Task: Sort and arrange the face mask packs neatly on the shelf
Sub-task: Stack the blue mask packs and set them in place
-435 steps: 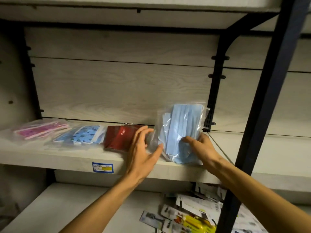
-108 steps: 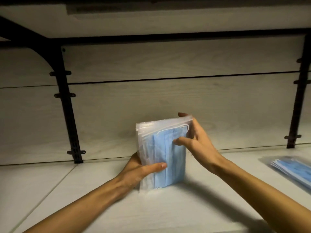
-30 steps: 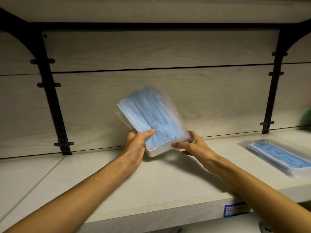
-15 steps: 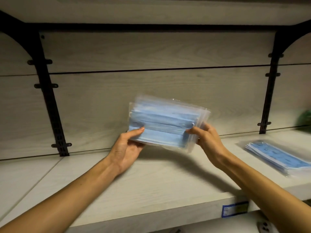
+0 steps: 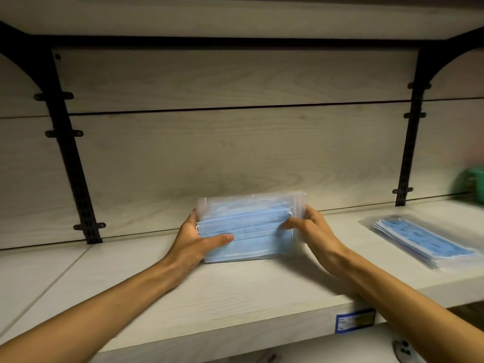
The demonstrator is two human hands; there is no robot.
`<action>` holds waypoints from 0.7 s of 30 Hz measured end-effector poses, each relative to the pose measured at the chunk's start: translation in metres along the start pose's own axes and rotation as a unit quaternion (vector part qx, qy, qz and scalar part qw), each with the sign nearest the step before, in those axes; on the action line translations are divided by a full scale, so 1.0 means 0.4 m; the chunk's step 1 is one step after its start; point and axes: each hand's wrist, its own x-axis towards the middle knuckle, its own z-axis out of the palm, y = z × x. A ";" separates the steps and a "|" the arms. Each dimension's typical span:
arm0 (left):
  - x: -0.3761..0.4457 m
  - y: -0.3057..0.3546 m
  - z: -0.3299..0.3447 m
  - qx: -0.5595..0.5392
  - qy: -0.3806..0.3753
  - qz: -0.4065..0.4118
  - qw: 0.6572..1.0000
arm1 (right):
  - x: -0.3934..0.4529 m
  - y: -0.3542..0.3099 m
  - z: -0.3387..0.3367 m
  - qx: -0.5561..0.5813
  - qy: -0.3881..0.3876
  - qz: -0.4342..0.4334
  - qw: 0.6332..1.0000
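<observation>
At far left a black bracket (image 5: 70, 153) runs up the pale wood back panel (image 5: 235, 142), down to where the panel meets the shelf (image 5: 235, 292). The left hand (image 5: 195, 242) grips the left end of a clear pack (image 5: 248, 229) of blue masks, thumb across the front face and fingers hidden behind it. The pack stands on its long edge on the shelf, near the back panel, its top leaning slightly backward; whether it touches the panel cannot be told. The right hand (image 5: 311, 231) grips the pack's right end, thumb on the front and fingers curled round the back edge. On the shelf's front lip below the right forearm sits a blue price label (image 5: 355, 320). Further right a second pack (image 5: 421, 239) of blue masks lies flat on the shelf, well apart from the held one. Behind it stands a second bracket (image 5: 411, 142), and at the far right edge a blurred green object (image 5: 471, 183).
</observation>
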 end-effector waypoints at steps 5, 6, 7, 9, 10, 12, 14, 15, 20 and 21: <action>-0.017 0.005 0.042 -0.063 0.054 -0.034 0.996 | 0.009 0.011 0.013 0.038 0.026 0.040 0.998; -0.016 0.009 0.050 -0.068 0.069 -0.039 0.995 | 0.011 0.011 0.012 0.040 0.028 0.040 0.998; -0.013 0.014 0.054 -0.075 0.083 -0.043 0.993 | 0.012 0.010 0.010 0.043 0.027 0.040 0.998; -0.009 0.025 0.061 -0.084 0.097 -0.047 0.991 | 0.013 0.011 0.007 0.050 0.011 0.044 0.998; -0.010 0.027 0.062 -0.082 0.098 -0.044 0.991 | 0.012 0.014 0.005 0.049 0.002 0.045 0.998; -0.016 0.026 0.064 -0.065 0.095 -0.032 0.993 | 0.010 0.021 0.003 0.026 -0.006 0.037 0.999; -0.026 0.025 0.061 -0.047 0.084 -0.014 0.995 | 0.007 0.026 0.001 0.004 0.001 0.024 1.000; -0.031 0.023 0.058 -0.042 0.072 -0.003 0.997 | 0.007 0.028 -0.001 0.000 0.007 0.017 1.000; -0.048 0.013 0.035 0.054 -0.051 0.045 0.996 | 0.007 0.031 -0.012 0.015 0.037 0.012 0.999; -0.045 0.011 0.033 0.077 -0.055 0.060 0.994 | 0.006 0.030 -0.012 0.019 0.036 0.012 0.999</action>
